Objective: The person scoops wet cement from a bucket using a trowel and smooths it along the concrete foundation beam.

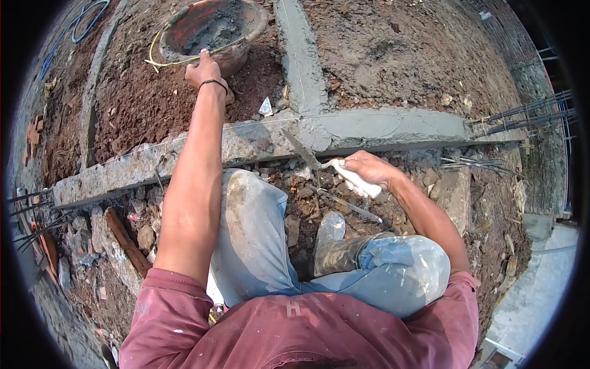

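My left hand reaches far forward and grips the near rim of a red basin that holds grey mortar, set on brown soil. A black band circles that wrist. My right hand is closed around the white handle of a trowel. Its pointed blade rests against the wet grey concrete beam in front of me. I am crouched in a rubble-filled trench, with my knees in mortar-stained jeans and a grey rubber boot below.
A second cement strip runs away from the beam. Rebar ends stick out at right and at far left. A taut string line follows the beam's top. Loose bricks and stones fill the trench. Blue hose lies at top left.
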Available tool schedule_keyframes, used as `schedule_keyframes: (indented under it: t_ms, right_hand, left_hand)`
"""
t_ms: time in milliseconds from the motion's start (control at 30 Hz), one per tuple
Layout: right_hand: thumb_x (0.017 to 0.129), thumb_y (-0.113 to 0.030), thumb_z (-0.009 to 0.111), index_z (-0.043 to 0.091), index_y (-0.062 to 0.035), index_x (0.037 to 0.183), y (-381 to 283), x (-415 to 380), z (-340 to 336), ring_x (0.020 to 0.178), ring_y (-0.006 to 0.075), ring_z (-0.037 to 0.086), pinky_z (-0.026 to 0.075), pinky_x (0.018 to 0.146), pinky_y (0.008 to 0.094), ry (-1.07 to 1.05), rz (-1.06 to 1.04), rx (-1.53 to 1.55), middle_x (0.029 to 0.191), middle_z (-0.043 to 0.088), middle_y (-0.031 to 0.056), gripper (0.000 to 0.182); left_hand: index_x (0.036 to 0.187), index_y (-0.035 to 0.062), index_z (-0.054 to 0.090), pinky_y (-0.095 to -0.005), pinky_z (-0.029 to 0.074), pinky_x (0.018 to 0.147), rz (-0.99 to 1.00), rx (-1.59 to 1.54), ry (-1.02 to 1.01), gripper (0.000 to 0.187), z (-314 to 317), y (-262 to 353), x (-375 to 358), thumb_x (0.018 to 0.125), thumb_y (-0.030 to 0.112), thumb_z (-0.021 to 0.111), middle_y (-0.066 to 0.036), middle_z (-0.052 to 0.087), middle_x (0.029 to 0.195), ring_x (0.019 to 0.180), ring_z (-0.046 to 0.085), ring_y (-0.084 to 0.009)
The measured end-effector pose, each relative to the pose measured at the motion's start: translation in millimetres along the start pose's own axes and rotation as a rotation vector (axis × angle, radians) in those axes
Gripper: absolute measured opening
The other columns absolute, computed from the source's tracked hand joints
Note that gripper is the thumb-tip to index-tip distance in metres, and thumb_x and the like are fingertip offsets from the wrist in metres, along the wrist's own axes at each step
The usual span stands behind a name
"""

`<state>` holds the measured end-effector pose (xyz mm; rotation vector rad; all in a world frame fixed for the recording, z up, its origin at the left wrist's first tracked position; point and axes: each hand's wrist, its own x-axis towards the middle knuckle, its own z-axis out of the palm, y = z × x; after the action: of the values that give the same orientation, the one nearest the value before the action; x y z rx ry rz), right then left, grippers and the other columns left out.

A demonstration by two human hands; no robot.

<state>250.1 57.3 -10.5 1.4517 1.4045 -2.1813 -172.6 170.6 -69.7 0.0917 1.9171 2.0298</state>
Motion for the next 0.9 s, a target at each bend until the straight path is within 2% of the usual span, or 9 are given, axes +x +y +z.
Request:
schedule_keyframes:
  t_ms: [67, 167, 200, 267, 300, 333, 433, 667, 900]
  right_hand:
    - [0.104, -0.028, 0.052, 0.063, -0.0015, 0.086, 12.5, 7.4, -3.1, 0.046, 0.0142, 0.059, 0.047, 0.039, 0.0281, -0.001, -0.052, -0.203, 0.065, 0.062, 0.0076, 0.034]
    - [0.103, -0.032, 0.056, 0.063, -0.0028, 0.086, 17.5, 3.4, -22.2, 0.046, 0.0124, 0.058, 0.046, 0.038, 0.0280, -0.040, -0.158, -0.231, 0.067, 0.063, 0.0054, 0.035]
    - [0.102, -0.030, 0.057, 0.063, -0.0008, 0.088, 16.2, -4.5, -23.6, 0.053, 0.0135, 0.061, 0.050, 0.045, 0.0313, 0.017, -0.192, -0.191, 0.068, 0.064, 0.0071, 0.033]
    - [0.098, -0.032, 0.062, 0.061, 0.0026, 0.089, 13.6, -20.2, -23.5, 0.061, 0.0201, 0.065, 0.053, 0.058, 0.0387, 0.280, -0.382, -0.472, 0.068, 0.063, 0.0105, 0.036]
    - [0.093, -0.031, 0.064, 0.058, 0.0051, 0.092, 23.2, -20.8, -25.8, 0.075, 0.0320, 0.069, 0.052, 0.070, 0.0479, 0.458, -0.448, -0.732, 0.073, 0.064, 0.0176, 0.037]
    - [0.093, -0.031, 0.064, 0.058, 0.0051, 0.092, 26.2, -27.1, -21.4, 0.075, 0.0320, 0.069, 0.052, 0.070, 0.0479, 0.474, -0.447, -0.729, 0.073, 0.064, 0.0176, 0.037]
    - [0.090, -0.024, 0.064, 0.055, 0.0010, 0.105, 48.7, -41.1, 0.1, 0.089, 0.0452, 0.066, 0.051, 0.075, 0.0552, 0.854, -0.323, -1.033, 0.093, 0.068, 0.0251, 0.031]
    - [0.092, -0.023, 0.061, 0.056, 0.0033, 0.106, 74.0, -47.4, -8.0, 0.089, 0.0453, 0.067, 0.053, 0.078, 0.0553, 0.920, -0.112, -0.949, 0.100, 0.068, 0.0264, 0.030]
    - [0.089, -0.024, 0.061, 0.062, 0.0057, 0.098, 105.4, -67.1, -65.1, 0.082, 0.0483, 0.068, 0.053, 0.075, 0.0559, 1.087, -0.088, -0.876, 0.083, 0.068, 0.0310, 0.031]
  left_hand:
    - [0.085, -0.0061, 0.060, -0.0397, 0.057, 0.067, -0.032, -0.023, -0.001, 0.032, -3.9, 18.5, -19.0, 0.087, 0.022, 0.076, -0.017, 0.068, 0.088, 0.074, 0.068, -0.0232]
    - [0.090, -0.0059, 0.062, -0.0392, 0.056, 0.072, -0.054, -0.018, -0.039, 0.035, -6.2, 16.0, -17.8, 0.087, 0.025, 0.079, -0.015, 0.067, 0.096, 0.080, 0.065, -0.0212]
    - [0.091, -0.0061, 0.063, -0.0397, 0.056, 0.073, -0.057, -0.035, -0.048, 0.036, -8.1, 23.5, -24.6, 0.087, 0.026, 0.079, -0.015, 0.067, 0.097, 0.081, 0.065, -0.0216]
    - [0.096, -0.0053, 0.065, -0.0409, 0.056, 0.075, -0.037, 0.012, -0.050, 0.037, -8.0, 16.5, -15.8, 0.086, 0.027, 0.079, -0.016, 0.068, 0.102, 0.085, 0.067, -0.0226]
    - [0.090, -0.0051, 0.063, -0.0399, 0.057, 0.073, -0.036, 0.004, -0.034, 0.034, -6.2, 12.8, -12.8, 0.087, 0.025, 0.078, -0.016, 0.068, 0.096, 0.080, 0.067, -0.0220]
    - [0.085, -0.0050, 0.061, -0.0389, 0.057, 0.070, -0.035, -0.006, -0.018, 0.033, -4.3, 11.3, -11.3, 0.088, 0.023, 0.077, -0.016, 0.069, 0.090, 0.075, 0.067, -0.0214]
    - [0.091, -0.0068, 0.062, -0.0386, 0.056, 0.072, -0.048, 0.040, -0.013, 0.037, -3.6, 10.9, -9.9, 0.086, 0.026, 0.078, -0.017, 0.069, 0.095, 0.078, 0.067, -0.0224]
    - [0.098, -0.0080, 0.060, -0.0425, 0.060, 0.071, -0.085, -0.081, -0.077, 0.040, -5.2, 12.5, -10.9, 0.088, 0.026, 0.078, -0.018, 0.068, 0.094, 0.078, 0.069, -0.0245]
    - [0.102, -0.0101, 0.061, -0.0411, 0.061, 0.069, -0.077, -0.087, -0.124, 0.034, -2.8, -9.7, 20.7, 0.094, 0.021, 0.072, -0.018, 0.069, 0.099, 0.078, 0.072, -0.0276]
